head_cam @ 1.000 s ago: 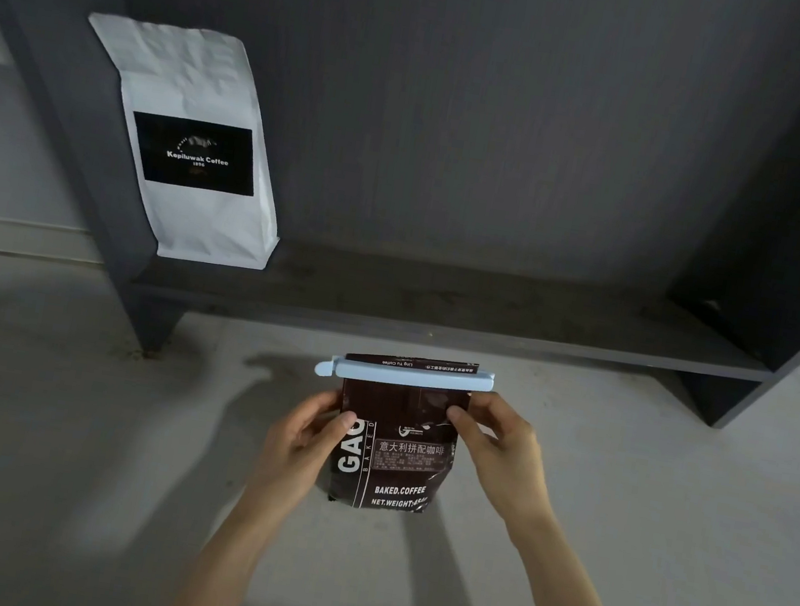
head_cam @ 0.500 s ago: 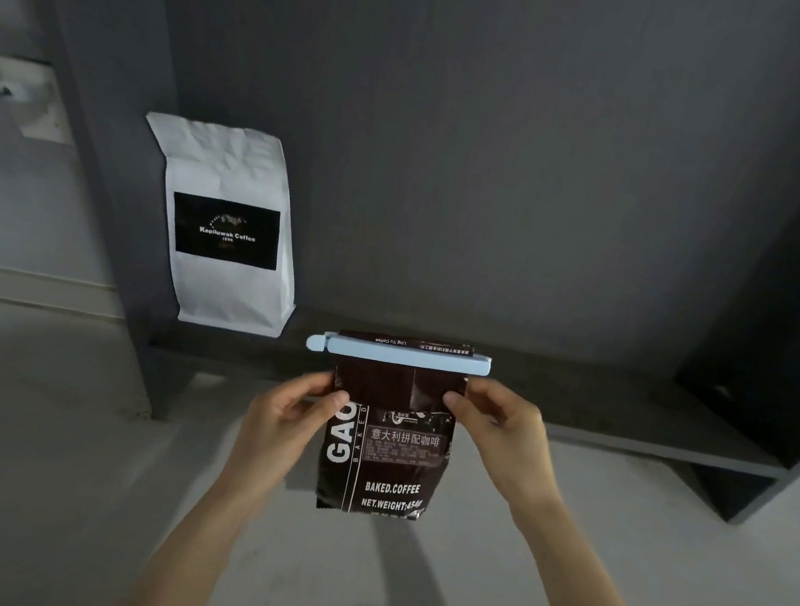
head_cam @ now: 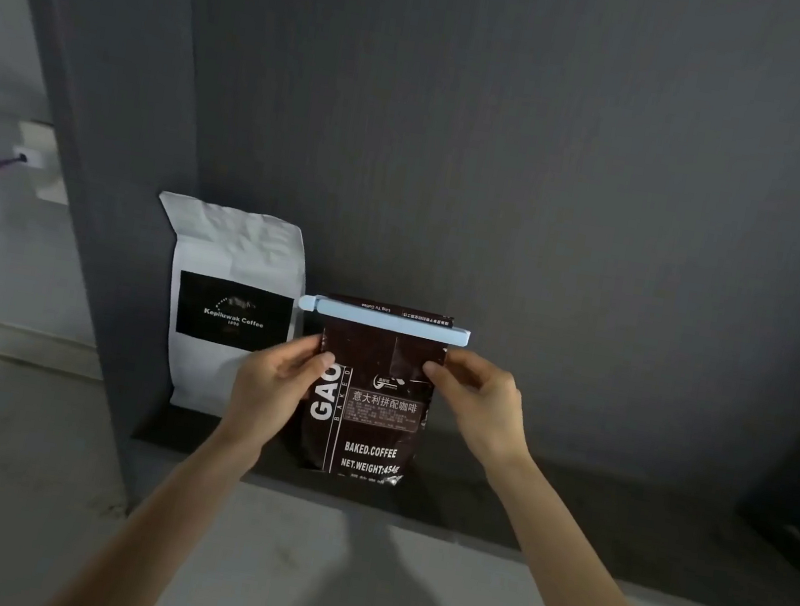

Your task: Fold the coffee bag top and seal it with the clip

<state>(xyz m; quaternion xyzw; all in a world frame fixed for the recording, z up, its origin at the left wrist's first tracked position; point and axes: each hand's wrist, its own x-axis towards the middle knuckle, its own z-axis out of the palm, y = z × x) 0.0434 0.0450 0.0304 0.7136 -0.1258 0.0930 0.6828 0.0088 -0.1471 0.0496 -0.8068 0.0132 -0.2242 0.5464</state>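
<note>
Dark coffee bag (head_cam: 372, 402), clip (head_cam: 385, 321) across folded top, pinched by left hand (head_cam: 272, 382) and right hand (head_cam: 481, 408) before dark shelf (head_cam: 613, 532); white bag (head_cam: 235, 278) beside.

"BAKED.COFFEE" on brown bag (head_cam: 373, 418); "Kepiluwak Coffee"

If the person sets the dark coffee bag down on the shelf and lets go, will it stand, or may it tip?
The dark coffee bag looks full and flat-bottomed, so it probably stands. The light blue clip overhangs both sides of the top, which may make it slightly top-heavy. The white coffee bag stands on the shelf, a fair sign.
</note>
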